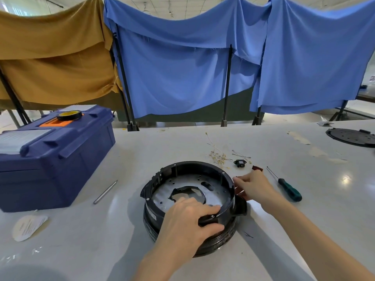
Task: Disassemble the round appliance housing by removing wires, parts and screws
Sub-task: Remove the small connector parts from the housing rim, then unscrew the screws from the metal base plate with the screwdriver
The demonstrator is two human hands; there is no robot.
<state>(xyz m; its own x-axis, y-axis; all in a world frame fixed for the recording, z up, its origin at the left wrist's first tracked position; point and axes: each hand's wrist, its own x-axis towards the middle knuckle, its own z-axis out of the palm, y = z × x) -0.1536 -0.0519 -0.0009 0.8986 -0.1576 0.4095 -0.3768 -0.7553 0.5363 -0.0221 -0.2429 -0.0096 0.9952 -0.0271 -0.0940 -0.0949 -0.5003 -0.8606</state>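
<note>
Housing (203, 180), round black plastic, sits on white counter (101, 230). Left hand (186, 222) grips its near rim, thumb outside, fingers over. Right hand (253, 187): fingertips bunched at right rim; can't tell what they pinch.

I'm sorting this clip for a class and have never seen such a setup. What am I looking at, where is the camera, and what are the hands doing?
There is no machine here. A person works bare-handed, and the one picture comes from a camera worn on their head, looking forward and down. The left hand grips the near rim of the round black housing, which sits on a pale table. The right hand reaches to the housing's right side; whether it holds anything is hidden. Beyond lie loose wires, a small black socket and a green-handled screwdriver. A blue toolbox stands at the left.
</note>
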